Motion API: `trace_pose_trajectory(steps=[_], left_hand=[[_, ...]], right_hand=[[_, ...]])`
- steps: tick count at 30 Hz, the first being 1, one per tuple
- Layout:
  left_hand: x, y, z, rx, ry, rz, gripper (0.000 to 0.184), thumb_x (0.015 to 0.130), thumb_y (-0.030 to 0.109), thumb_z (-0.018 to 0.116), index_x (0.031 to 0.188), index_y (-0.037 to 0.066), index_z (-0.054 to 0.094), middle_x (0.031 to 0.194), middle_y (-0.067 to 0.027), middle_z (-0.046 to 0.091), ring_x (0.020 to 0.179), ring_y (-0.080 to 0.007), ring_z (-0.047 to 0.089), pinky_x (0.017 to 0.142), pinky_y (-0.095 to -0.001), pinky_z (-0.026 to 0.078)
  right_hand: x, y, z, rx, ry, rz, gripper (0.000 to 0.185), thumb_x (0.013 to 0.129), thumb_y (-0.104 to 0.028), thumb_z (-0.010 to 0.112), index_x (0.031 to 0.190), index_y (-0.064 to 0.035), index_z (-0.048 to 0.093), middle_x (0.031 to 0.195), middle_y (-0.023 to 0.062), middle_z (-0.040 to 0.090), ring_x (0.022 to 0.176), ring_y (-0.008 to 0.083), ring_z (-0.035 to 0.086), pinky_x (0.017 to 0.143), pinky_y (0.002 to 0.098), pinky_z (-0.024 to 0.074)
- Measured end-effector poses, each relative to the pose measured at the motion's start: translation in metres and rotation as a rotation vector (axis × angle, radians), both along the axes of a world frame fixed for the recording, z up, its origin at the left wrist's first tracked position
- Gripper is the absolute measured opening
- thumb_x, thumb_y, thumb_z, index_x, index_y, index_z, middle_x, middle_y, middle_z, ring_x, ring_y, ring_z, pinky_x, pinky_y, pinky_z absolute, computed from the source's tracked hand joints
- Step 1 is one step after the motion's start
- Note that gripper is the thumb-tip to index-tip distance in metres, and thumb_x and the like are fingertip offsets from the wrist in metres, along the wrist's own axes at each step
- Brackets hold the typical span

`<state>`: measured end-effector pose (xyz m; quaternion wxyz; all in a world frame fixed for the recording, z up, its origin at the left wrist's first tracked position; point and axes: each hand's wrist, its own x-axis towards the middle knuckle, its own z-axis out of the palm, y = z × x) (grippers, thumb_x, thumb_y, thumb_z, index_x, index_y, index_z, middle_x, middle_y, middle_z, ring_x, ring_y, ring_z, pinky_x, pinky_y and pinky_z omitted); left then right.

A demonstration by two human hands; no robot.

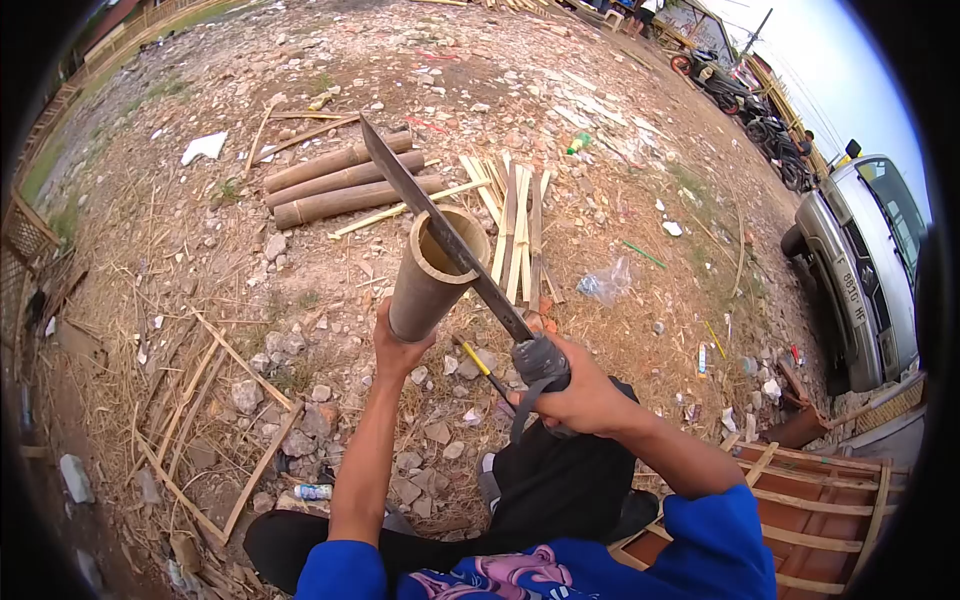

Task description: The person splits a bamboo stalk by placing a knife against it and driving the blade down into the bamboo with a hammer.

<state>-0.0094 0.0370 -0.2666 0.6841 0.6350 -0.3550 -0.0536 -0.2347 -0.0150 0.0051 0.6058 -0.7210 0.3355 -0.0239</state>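
Note:
My left hand is wrapped round the lower end of a thick hollow bamboo piece, which stands nearly upright with its open end up. A long machete lies across that open rim, its blade pointing up and to the left. My right hand grips the machete's dark wrapped handle, from which a strap hangs. Just left of the handle, a yellow and black tool is partly hidden near my right hand.
Bamboo poles and split strips lie ahead on stony ground. Thin wood pieces are at the left. A slatted panel lies at the lower right, below a parked vehicle. Motorcycles stand farther off.

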Motion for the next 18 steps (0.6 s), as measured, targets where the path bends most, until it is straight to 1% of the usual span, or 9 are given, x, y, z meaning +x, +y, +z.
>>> trace_pose_trajectory(steps=[1, 3, 7, 10, 12, 13, 16, 18], left_hand=[[-0.002, 0.000, 0.000, -0.005, 0.011, -0.001, 0.086, 0.064, 0.016, 0.090, 0.136, 0.009, 0.043, 0.114, -0.0163, 0.064, 0.104, -0.0280, 0.066, 0.089, -0.0411, 0.053], [0.000, -0.001, 0.003, -0.015, 0.019, -0.017, 0.087, 0.064, 0.015, 0.090, 0.136, 0.009, 0.043, 0.115, -0.0164, 0.064, 0.104, -0.0281, 0.066, 0.089, -0.0409, 0.053], [0.000, -0.003, 0.003, 0.085, 0.016, -0.017, 0.087, 0.064, 0.014, 0.090, 0.137, 0.009, 0.043, 0.117, -0.0160, 0.064, 0.106, -0.0273, 0.065, 0.091, -0.0402, 0.053], [-0.006, -0.008, 0.006, 0.048, 0.011, -0.020, 0.086, 0.064, 0.014, 0.089, 0.136, 0.009, 0.043, 0.118, -0.0154, 0.064, 0.108, -0.0273, 0.065, 0.092, -0.0404, 0.053], [-0.008, -0.006, 0.014, 0.076, 0.015, -0.036, 0.085, 0.064, 0.014, 0.089, 0.135, 0.009, 0.044, 0.117, -0.0154, 0.064, 0.107, -0.0274, 0.065, 0.092, -0.0404, 0.053], [-0.007, -0.006, 0.020, 0.089, 0.021, -0.034, 0.084, 0.064, 0.014, 0.089, 0.135, 0.008, 0.044, 0.117, -0.0154, 0.064, 0.107, -0.0275, 0.065, 0.091, -0.0404, 0.053], [-0.001, -0.014, 0.042, 0.021, -0.021, -0.049, 0.084, 0.064, 0.015, 0.088, 0.134, 0.008, 0.044, 0.116, -0.0155, 0.064, 0.106, -0.0275, 0.065, 0.090, -0.0404, 0.053], [-0.001, -0.015, 0.092, -0.009, -0.021, -0.038, 0.084, 0.064, 0.016, 0.089, 0.134, 0.008, 0.044, 0.115, -0.0162, 0.064, 0.105, -0.0282, 0.066, 0.090, -0.0411, 0.052]], right_hand=[[0.001, -0.002, 0.000, -0.041, -0.010, 0.007, 0.040, 0.079, -0.007, 0.077, 0.113, -0.0032, 0.056, 0.081, 0.0003, 0.061, 0.061, 0.0060, 0.053, 0.055, 0.0247, 0.0431], [0.001, -0.002, 0.005, 0.036, -0.007, -0.035, 0.040, 0.079, -0.008, 0.077, 0.113, -0.0030, 0.056, 0.079, 0.0005, 0.060, 0.059, 0.0063, 0.053, 0.053, 0.0249, 0.0427], [-0.006, -0.004, 0.005, 0.073, -0.008, -0.084, 0.041, 0.081, -0.010, 0.077, 0.116, -0.0036, 0.056, 0.076, 0.0008, 0.059, 0.052, 0.0067, 0.051, 0.047, 0.0255, 0.0408], [-0.012, -0.009, 0.002, 0.069, -0.035, -0.072, 0.041, 0.080, -0.009, 0.077, 0.116, -0.0043, 0.056, 0.075, 0.0005, 0.060, 0.048, 0.0066, 0.050, 0.044, 0.0253, 0.0397], [-0.014, -0.011, -0.007, 0.070, -0.064, -0.080, 0.048, 0.081, -0.008, 0.077, 0.124, -0.0057, 0.056, 0.070, -0.0010, 0.058, 0.047, 0.0066, 0.050, 0.044, 0.0243, 0.0401], [-0.012, -0.010, -0.003, 0.071, -0.074, -0.074, 0.052, 0.082, -0.008, 0.078, 0.129, -0.0063, 0.055, 0.067, -0.0018, 0.057, 0.047, 0.0066, 0.051, 0.044, 0.0238, 0.0403], [-0.016, 0.001, 0.041, -0.040, -0.085, -0.077, 0.039, 0.080, -0.012, 0.077, 0.112, -0.0058, 0.057, 0.074, -0.0007, 0.058, 0.048, 0.0067, 0.051, 0.044, 0.0248, 0.0397], [-0.026, -0.002, 0.079, -0.109, -0.132, -0.037, 0.042, 0.079, -0.015, 0.079, 0.113, -0.0052, 0.056, 0.073, -0.0005, 0.058, 0.048, 0.0070, 0.052, 0.044, 0.0246, 0.0404]])
